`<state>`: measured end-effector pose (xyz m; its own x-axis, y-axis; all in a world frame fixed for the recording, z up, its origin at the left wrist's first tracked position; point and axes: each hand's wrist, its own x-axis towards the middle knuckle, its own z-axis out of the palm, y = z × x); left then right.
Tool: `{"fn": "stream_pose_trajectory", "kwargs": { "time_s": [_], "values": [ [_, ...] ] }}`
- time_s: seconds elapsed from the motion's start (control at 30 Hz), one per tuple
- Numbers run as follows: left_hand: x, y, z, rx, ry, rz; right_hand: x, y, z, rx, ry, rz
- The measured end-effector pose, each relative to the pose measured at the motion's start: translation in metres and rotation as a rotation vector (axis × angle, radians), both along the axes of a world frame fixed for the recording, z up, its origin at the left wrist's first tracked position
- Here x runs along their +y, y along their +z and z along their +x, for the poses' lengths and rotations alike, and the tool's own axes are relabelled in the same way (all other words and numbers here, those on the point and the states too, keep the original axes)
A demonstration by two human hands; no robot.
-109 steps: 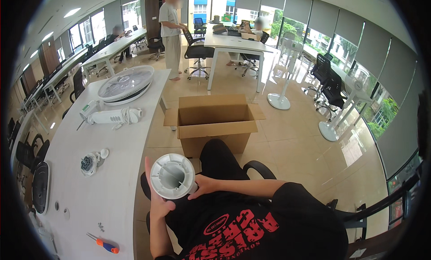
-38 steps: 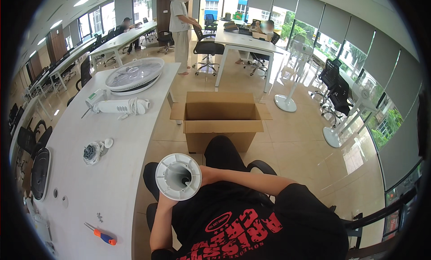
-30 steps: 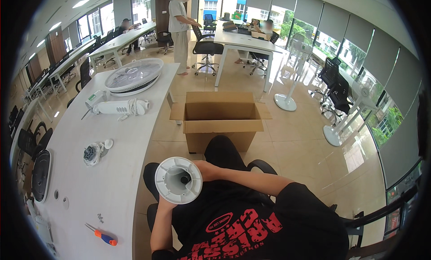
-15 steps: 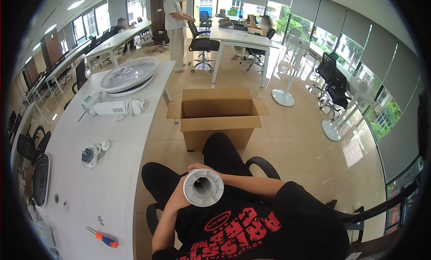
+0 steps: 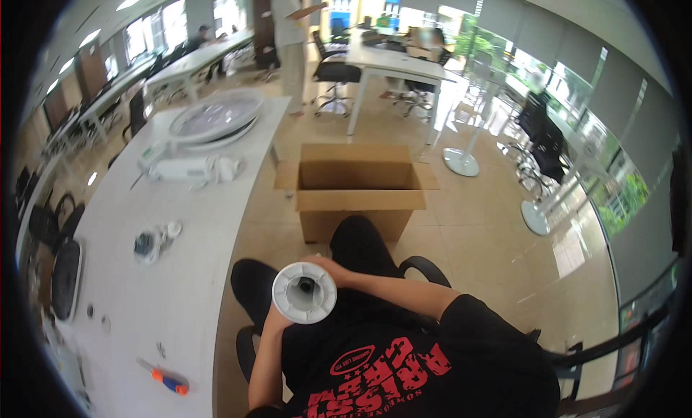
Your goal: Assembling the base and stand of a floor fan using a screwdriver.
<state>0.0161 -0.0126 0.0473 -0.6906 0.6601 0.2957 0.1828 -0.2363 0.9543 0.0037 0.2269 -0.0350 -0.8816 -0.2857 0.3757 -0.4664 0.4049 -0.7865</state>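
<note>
A white hollow plastic tube (image 5: 322, 302) with a ribbed round end is held upright over my lap, its open end toward me. Deep inside the opening a dark round part shows. My left hand (image 5: 277, 319) wraps the tube from the left, its fingers mostly hidden behind the rim. From the far right side my right hand (image 5: 332, 269) closes round it, with the fingertips also hidden. On the white table (image 5: 191, 274) to my left lies a screwdriver (image 5: 170, 381) with an orange and blue handle, beside a few small screws (image 5: 161, 351).
An open cardboard box (image 5: 360, 200) stands on the floor before my knees. Farther along the table are a bagged motor-like part (image 5: 147, 245), a white column with a cord (image 5: 191, 169) and round fan guards (image 5: 216, 119). White stands (image 5: 461, 162) are on the right; a person (image 5: 290, 39) stands beyond.
The tube has shifted left and slightly away from me with both hands on it, and a dark part now shows inside. The standing person has stretched out an arm.
</note>
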Motion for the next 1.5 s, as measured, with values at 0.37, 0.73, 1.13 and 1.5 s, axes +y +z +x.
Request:
{"fn": "stream_pose_trajectory", "kwargs": {
  "time_s": [0.37, 0.73, 1.13, 1.5],
  "values": [
    [-0.009, -0.065, -0.027, -0.158, 0.102, 0.337, 0.010, 0.008, -0.065, -0.313, -0.068, 0.230],
    [-0.031, -0.030, -0.051, -0.090, 0.257, 0.366, -0.128, 0.207, -0.164, 0.077, 0.017, 0.250],
    [-0.039, -0.033, -0.057, -0.171, 0.242, 0.386, -0.346, 0.203, -0.298, 0.130, 0.391, 0.371],
    [-0.036, -0.042, -0.059, -0.173, 0.261, 0.390, -0.372, 0.176, -0.318, 0.147, 0.374, 0.651]
  ]
}}
